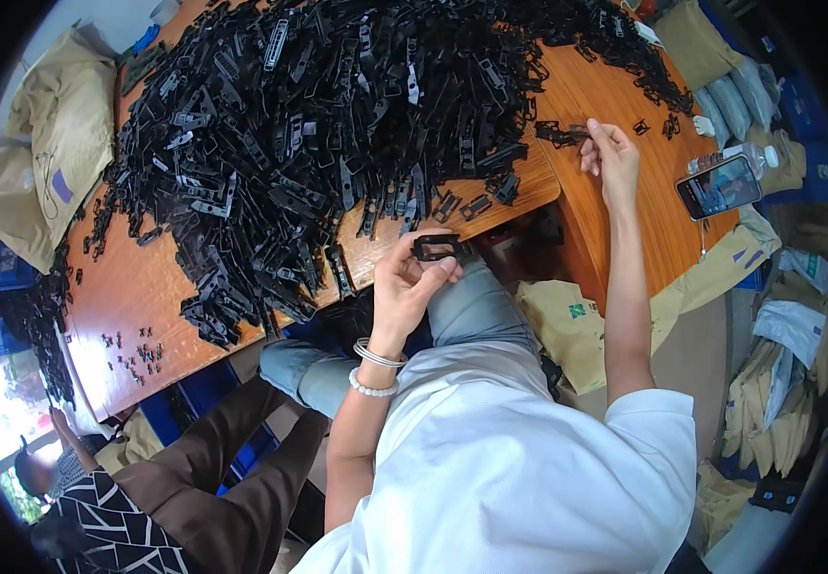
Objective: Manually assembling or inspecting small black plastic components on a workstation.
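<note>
Between the thumb and fingers of my left hand (406,292), near the table's front edge, is a black plastic frame (436,258) with a rectangular opening. My right hand (617,170) reaches over the right part of the table, its fingers curled at a few small black plastic parts (555,134). One of these seems pinched at the fingertips, though its exact shape is hard to see. Just beyond my left hand rises a large heap of black plastic clips (337,134), long and narrow, many with slots.
A phone (720,187) and a clear bottle (760,155) are at the right edge of the wooden table (643,244). Brown paper sacks (65,124) stand at the left; others lie at the right. Small parts (134,354) lie scattered front left. Another person (117,517) sits at lower left.
</note>
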The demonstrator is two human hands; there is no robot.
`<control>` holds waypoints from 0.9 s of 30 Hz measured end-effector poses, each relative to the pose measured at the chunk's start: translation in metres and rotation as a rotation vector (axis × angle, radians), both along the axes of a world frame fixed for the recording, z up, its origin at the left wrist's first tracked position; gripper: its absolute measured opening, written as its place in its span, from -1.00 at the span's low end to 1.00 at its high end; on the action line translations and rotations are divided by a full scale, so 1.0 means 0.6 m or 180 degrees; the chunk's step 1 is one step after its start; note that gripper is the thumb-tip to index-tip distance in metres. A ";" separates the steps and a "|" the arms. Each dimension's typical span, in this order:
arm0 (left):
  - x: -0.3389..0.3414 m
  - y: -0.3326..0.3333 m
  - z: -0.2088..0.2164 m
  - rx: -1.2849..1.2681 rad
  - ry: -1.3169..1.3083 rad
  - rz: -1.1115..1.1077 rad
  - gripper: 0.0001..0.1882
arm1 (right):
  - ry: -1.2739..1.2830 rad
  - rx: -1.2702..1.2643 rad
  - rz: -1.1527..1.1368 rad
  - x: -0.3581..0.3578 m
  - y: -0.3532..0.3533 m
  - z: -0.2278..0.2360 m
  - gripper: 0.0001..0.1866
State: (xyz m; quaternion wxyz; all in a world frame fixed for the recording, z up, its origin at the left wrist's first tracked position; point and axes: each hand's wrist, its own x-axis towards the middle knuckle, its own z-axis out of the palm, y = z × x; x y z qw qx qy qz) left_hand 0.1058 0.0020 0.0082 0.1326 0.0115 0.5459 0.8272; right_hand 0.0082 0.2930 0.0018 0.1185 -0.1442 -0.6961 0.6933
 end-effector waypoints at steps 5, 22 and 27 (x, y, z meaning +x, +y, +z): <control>0.006 0.001 0.008 -0.0087 -0.0003 0.0079 -0.66 | 0.0804 0.0767 0.0607 0.067 -0.100 0.048 -0.82; 0.021 -0.012 0.039 -0.0383 0.0304 -0.0131 -0.68 | 0.1589 0.1025 0.2556 0.142 -0.206 0.073 -0.80; 0.039 -0.028 0.045 0.0049 0.0138 -0.0220 -0.68 | 0.1441 0.0663 0.1993 0.153 -0.207 0.065 -0.78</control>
